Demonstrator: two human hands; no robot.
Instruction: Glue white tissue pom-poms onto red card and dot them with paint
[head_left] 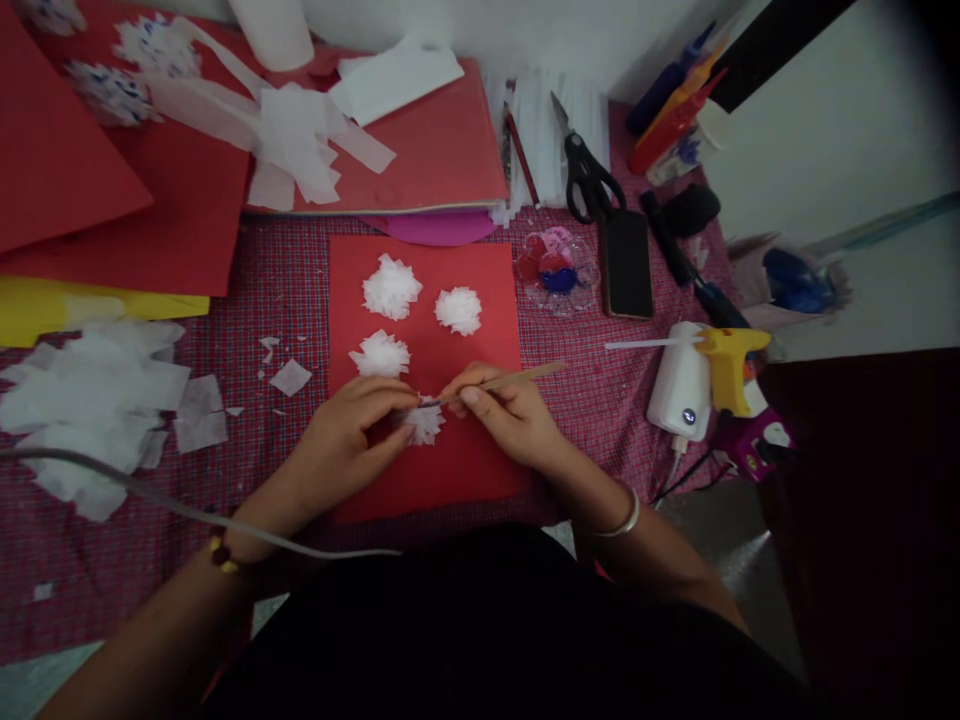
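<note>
A red sheet [480, 465] lies in front of me, bearing several white tissue-paper puffs, among them an upper left puff [391, 287], an upper right puff [457, 311] and a middle left puff [381, 355]. My right hand [506, 412] pinches a thin paintbrush [529, 375] with a pale wooden handle, its dark end pointing left over the lowest puff [425, 424]. At that puff's left side, my left hand [352, 430] is closed, thumb and fingertips against its edge. The fingers partly hide this puff and the brush tip.
Right of the sheet are a paint palette [559, 272], a phone [628, 262], scissors [589, 175] and a yellow glue gun [731, 365]. Tissue squares [94, 395] pile up at left. A grey cable [187, 515] crosses near my left forearm. Behind lies a red folder [435, 150].
</note>
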